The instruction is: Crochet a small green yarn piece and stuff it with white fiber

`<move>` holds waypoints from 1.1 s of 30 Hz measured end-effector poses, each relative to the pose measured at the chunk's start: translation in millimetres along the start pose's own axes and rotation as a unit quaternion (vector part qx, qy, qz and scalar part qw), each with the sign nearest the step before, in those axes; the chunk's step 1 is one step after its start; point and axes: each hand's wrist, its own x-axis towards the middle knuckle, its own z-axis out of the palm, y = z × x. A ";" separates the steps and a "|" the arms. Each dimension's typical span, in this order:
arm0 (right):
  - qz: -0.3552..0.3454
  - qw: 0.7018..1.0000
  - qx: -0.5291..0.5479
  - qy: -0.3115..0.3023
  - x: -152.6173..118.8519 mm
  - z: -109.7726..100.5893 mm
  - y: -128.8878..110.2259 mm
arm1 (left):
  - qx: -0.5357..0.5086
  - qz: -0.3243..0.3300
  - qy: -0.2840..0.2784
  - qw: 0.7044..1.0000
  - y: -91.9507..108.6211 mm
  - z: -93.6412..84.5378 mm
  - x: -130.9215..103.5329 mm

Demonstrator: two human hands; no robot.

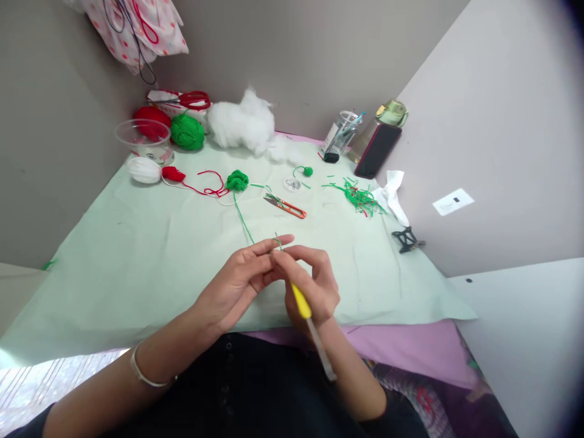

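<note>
My right hand point(314, 283) is closed around a crochet hook point(301, 301) with a yellow grip and a pale handle end that points down toward my lap. Close against it, my left hand point(239, 274) pinches green yarn point(277, 238) at the fingertips, a short end sticking up. From there a strand runs back over the cloth to a small green yarn bundle point(237, 180). What work sits between the fingers is mostly hidden. Beyond the hands lie orange-handled thread snips point(289, 208) and a small green ball point(308, 171) with a tail.
Stuffing point(241, 121), a green yarn ball point(187, 132), red scissors point(195, 100) and a plastic tub point(143, 140) stand at the back left. At right are yarn scraps point(360, 198), a phone point(378, 151), a clear cup point(340, 135) and a black claw clip point(407, 239).
</note>
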 end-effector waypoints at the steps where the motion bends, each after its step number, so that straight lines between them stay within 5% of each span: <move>1: 0.033 0.999 0.030 0.004 1.2 -1.2 0.6 | -0.013 -0.010 -0.006 1.000 1.1 -1.5 0.7; 7: 0.256 0.917 0.304 0.034 13.4 -5.8 0.9 | 0.039 0.040 -0.012 0.998 3.9 -3.1 -1.0; 12: 0.266 0.912 0.311 0.017 10.8 -1.4 -0.2 | 0.099 0.088 0.001 0.991 -0.5 -0.5 -4.1; 21: 0.295 0.852 0.431 0.027 16.9 -4.0 3.7 | 0.113 0.080 0.006 0.990 6.5 -0.8 -5.2; 25: 0.273 0.871 0.409 -0.001 17.1 -9.5 3.7 | 0.133 0.089 0.009 0.987 6.5 -1.5 -6.0; 33: 0.121 0.974 0.185 -0.048 13.9 -20.5 -1.9 | 0.205 0.158 0.021 0.966 1.7 -7.3 -6.7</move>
